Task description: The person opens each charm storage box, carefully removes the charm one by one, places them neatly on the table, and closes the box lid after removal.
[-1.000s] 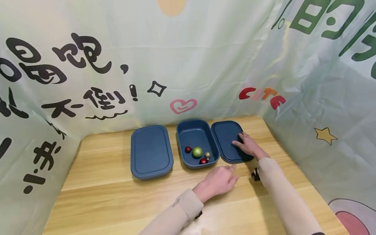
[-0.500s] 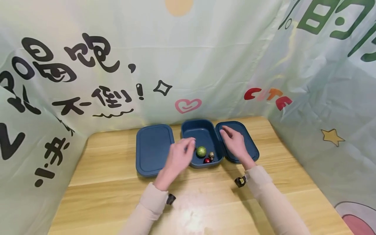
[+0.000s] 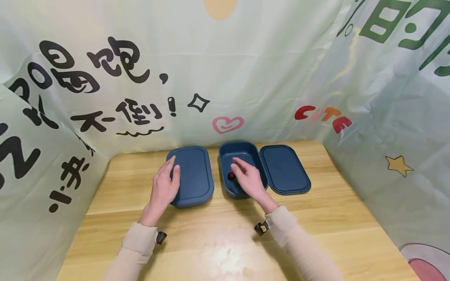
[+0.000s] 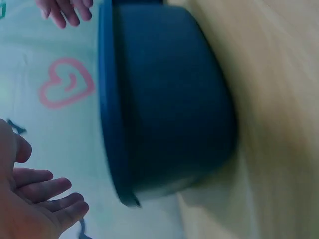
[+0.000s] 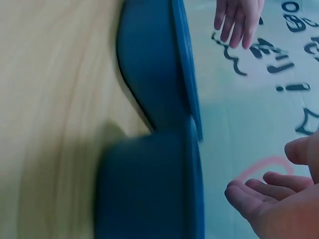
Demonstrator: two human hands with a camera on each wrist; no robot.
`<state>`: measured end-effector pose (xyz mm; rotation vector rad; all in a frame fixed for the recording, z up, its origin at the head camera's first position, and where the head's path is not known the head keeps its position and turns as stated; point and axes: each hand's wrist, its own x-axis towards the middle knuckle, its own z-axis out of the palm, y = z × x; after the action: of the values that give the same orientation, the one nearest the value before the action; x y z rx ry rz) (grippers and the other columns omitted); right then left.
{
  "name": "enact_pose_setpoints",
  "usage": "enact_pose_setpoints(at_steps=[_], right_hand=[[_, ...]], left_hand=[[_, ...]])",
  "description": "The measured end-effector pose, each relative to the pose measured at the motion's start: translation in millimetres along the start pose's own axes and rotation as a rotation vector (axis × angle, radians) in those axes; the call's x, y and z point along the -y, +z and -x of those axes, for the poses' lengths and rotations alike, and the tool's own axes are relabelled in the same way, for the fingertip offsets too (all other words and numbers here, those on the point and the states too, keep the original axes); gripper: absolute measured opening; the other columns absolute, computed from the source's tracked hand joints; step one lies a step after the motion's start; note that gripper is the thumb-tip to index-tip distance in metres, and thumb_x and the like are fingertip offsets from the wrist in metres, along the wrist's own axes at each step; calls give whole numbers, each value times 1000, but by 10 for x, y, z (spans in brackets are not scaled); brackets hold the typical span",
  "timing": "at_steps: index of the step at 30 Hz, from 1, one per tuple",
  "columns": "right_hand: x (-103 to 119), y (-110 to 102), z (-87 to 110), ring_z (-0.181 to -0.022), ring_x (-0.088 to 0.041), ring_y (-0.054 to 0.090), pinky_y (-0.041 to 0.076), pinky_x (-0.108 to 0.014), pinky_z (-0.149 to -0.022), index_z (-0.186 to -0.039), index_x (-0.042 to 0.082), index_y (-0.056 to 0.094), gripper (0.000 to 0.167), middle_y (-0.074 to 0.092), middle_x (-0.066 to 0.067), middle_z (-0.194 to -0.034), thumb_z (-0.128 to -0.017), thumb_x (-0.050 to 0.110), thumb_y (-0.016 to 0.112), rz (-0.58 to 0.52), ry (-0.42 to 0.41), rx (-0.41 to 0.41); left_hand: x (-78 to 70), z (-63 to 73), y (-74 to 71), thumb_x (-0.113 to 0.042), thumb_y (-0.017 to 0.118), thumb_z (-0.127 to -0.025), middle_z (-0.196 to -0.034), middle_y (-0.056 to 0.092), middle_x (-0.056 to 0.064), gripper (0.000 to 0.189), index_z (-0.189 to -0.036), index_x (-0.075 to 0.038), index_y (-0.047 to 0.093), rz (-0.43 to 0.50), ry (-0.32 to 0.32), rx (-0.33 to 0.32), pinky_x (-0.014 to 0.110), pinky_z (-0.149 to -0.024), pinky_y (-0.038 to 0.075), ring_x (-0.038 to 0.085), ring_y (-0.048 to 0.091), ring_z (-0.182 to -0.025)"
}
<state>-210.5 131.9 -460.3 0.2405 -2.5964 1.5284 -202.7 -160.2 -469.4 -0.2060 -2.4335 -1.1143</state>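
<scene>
On the left stands a blue box with its lid on (image 3: 193, 175). My left hand (image 3: 164, 185) is over its left edge, fingers extended and holding nothing. In the left wrist view that hand (image 4: 37, 201) appears beside the blue lidded box (image 4: 169, 99), apart from its rim. An open blue box (image 3: 237, 148) sits to the right. Over it is my right hand (image 3: 249, 178), fingers relaxed and nothing held. A small red ball (image 3: 231, 176) shows inside; the hand hides most of the other balls. The right wrist view shows my right hand (image 5: 279, 191) above rim level.
A loose blue lid (image 3: 285, 169) lies flat against the right side of the open box. Behind the wooden table (image 3: 211, 242) hangs a printed cloth backdrop (image 3: 260, 89), which continues along both sides. Each wrist carries a small black camera.
My right hand has lifted off the loose lid and moved left over the open box. My left hand has swung left from the table front, past the open box, to the lidded box.
</scene>
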Motion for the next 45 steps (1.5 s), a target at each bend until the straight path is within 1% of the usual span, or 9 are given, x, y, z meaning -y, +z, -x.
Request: enact_pose_setpoints(at_steps=[4, 9, 13, 15, 18, 20, 25, 33, 45], right_hand=[[39, 211, -18, -132, -30, 66, 53, -48, -109, -150, 5, 59, 47, 65, -14, -147, -110, 29, 59, -24, 2, 5], [83, 430, -50, -136, -32, 63, 52, -48, -112, -151, -1, 56, 48, 63, -18, -149, -110, 23, 58, -99, -8, 24], [106, 582, -54, -137, -33, 62, 50, -47, -113, -154, -4, 51, 51, 59, -21, -152, -110, 20, 57, -149, 3, 64], [118, 647, -43, -139, -33, 61, 50, -47, -114, -157, -3, 47, 54, 56, -20, -155, -110, 23, 56, -155, 16, 88], [132, 733, -19, -142, -34, 58, 49, -49, -115, -160, 0, 42, 58, 50, -21, -160, -110, 26, 55, -162, 39, 114], [125, 785, 3, -143, -36, 56, 49, -51, -114, -161, 1, 41, 58, 48, -22, -162, -111, 27, 53, -158, 49, 115], [88, 911, 54, -142, -39, 55, 47, -54, -116, -161, 3, 43, 54, 47, -23, -161, -112, 24, 50, -121, 55, 73], [48, 1027, 93, -149, -41, 46, 39, -56, -122, -162, 1, 39, 56, 44, -22, -164, -112, 25, 49, -93, 76, 57], [-5, 1092, 112, -151, -42, 42, 38, -57, -122, -161, -4, 37, 59, 41, -25, -164, -111, 23, 51, -123, 111, 54]], left_hand=[[167, 2, -22, -25, 46, -113, -155, 54, 27, 50, -155, 3, 50, -15, -61, 29, 59, -122, 37, 44, 48, -148], [331, 26, -24, -29, 43, -114, -158, 50, 27, 55, -161, -1, 41, -10, -133, 64, 62, -118, 41, 50, 51, -142], [447, 61, -30, -35, 40, -115, -131, 63, 38, 58, -166, -7, 34, 21, -215, 119, 62, -108, 46, 53, 61, -121], [496, 81, -31, -36, 40, -115, -129, 64, 38, 60, -167, -8, 31, 45, -248, 140, 60, -106, 47, 51, 63, -118], [554, 118, -18, -38, 38, -115, -148, 58, 30, 62, -169, -9, 25, 96, -290, 174, 57, -113, 44, 47, 59, -130], [587, 150, 7, -39, 38, -115, -166, 41, 21, 63, -169, -9, 23, 128, -308, 183, 54, -123, 37, 41, 47, -148], [630, 237, 75, -39, 38, -115, -172, 29, 18, 63, -169, -10, 23, 161, -344, 184, 52, -129, 29, 40, 33, -157], [663, 286, 82, -41, 39, -115, -172, 28, 18, 65, -169, -8, 23, 194, -393, 181, 52, -128, 30, 38, 33, -158], [659, 293, 83, -44, 40, -114, -169, 35, 20, 66, -167, -7, 29, 215, -433, 170, 54, -127, 32, 39, 36, -156]])
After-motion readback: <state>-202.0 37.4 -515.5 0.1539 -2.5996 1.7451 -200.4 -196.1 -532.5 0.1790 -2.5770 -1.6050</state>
